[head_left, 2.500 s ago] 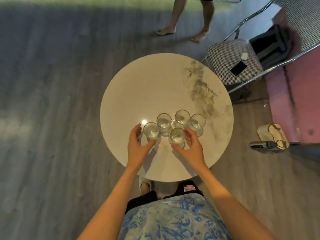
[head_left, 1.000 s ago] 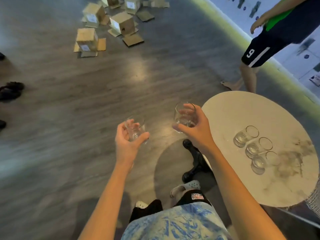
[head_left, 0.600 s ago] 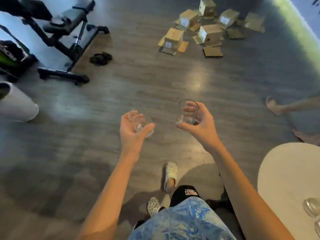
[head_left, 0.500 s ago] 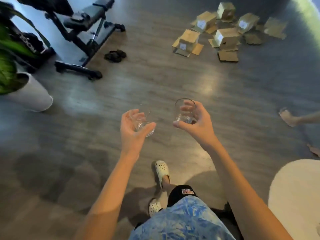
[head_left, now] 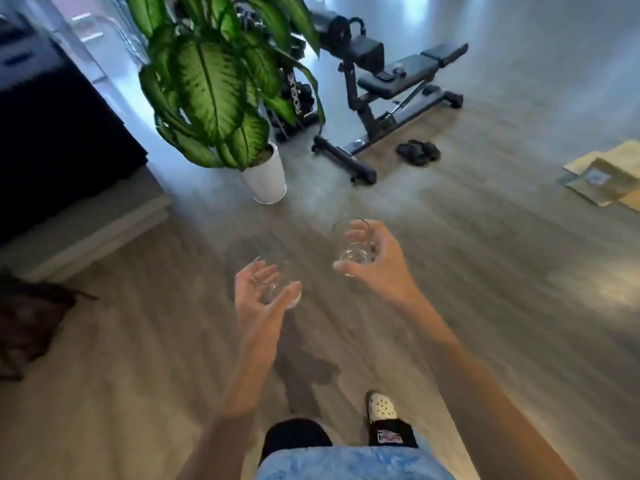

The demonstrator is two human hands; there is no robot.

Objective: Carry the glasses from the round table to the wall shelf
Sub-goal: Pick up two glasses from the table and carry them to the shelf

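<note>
I carry two clear drinking glasses over the wooden floor. My left hand (head_left: 258, 306) grips one glass (head_left: 278, 284), fingers and thumb curled round its side, a little lower and to the left. My right hand (head_left: 377, 263) holds the other glass (head_left: 349, 242) from the right, fingers wrapped round it and the rim facing up. Both glasses look empty. The round table and the wall shelf are out of view.
A large leafy plant in a white pot (head_left: 265, 176) stands ahead left. A black weight bench (head_left: 384, 95) and black sandals (head_left: 419, 152) lie behind it. A dark cabinet (head_left: 59, 133) on a pale plinth runs along the left. Flattened cardboard (head_left: 602, 178) lies at the right edge.
I picked a glass off the round table with each hand and turned left; the table and boxes have slid out of view, the plant and bench have come in.
</note>
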